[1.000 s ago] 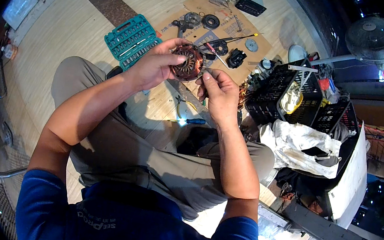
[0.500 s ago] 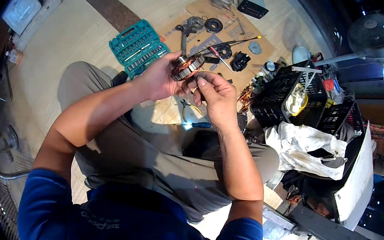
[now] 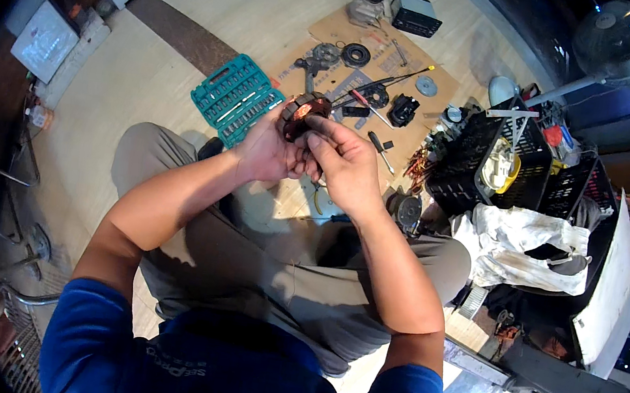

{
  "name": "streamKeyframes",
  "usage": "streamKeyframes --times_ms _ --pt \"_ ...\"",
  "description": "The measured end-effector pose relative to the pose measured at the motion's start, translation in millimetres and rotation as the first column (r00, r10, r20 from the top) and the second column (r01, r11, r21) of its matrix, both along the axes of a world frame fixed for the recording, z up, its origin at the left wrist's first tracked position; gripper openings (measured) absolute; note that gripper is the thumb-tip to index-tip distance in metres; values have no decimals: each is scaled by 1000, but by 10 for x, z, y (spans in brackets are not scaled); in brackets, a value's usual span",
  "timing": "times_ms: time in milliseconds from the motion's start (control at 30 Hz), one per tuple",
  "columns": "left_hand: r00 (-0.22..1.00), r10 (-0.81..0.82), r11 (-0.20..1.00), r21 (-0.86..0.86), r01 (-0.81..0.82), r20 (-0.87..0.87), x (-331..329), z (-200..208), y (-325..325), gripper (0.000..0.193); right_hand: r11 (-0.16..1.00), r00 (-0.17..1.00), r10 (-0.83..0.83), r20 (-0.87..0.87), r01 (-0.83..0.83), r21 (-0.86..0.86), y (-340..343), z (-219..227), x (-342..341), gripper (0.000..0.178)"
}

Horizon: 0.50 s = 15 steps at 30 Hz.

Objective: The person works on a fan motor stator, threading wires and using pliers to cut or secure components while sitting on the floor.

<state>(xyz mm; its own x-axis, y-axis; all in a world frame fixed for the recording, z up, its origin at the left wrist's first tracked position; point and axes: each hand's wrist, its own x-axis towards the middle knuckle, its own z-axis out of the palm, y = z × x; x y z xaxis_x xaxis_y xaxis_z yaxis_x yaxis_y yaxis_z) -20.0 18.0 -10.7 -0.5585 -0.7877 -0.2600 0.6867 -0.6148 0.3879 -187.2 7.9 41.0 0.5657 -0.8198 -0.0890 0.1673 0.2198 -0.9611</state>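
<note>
My left hand [image 3: 264,146] grips a ring-shaped stator with copper windings [image 3: 307,108], holding it tilted above my lap. The fingers of my right hand [image 3: 350,171] are closed in a pinch at the near side of the ring. Whatever lies between those fingertips is too small or hidden to name. Below the hands, yellow-handled pliers [image 3: 318,199] lie on the floor, partly covered by my right hand. Just beyond the stator are a red-handled screwdriver [image 3: 370,107] and a dark-handled screwdriver [image 3: 381,152].
A green socket set case [image 3: 234,98] lies open to the left. Flattened cardboard [image 3: 434,81] carries black motor parts [image 3: 402,111] and a round pulley-like part [image 3: 356,55]. On the right stand black crates [image 3: 457,171], a white cloth [image 3: 520,243] and a fan [image 3: 615,45].
The stator has turned in my left hand, so its copper windings face me more. My right fingers have moved closer against it. The whole view has shifted slightly.
</note>
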Motion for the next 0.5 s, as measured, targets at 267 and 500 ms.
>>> streamKeyframes --times_ms 267,500 --pt "993 87 996 9 -88 75 76 24 -19 70 997 997 -75 36 76 -31 8 73 -60 23" --pt "1000 -9 996 -84 8 -6 113 56 -4 62 993 995 -101 -19 100 -61 16 97 -110 23"
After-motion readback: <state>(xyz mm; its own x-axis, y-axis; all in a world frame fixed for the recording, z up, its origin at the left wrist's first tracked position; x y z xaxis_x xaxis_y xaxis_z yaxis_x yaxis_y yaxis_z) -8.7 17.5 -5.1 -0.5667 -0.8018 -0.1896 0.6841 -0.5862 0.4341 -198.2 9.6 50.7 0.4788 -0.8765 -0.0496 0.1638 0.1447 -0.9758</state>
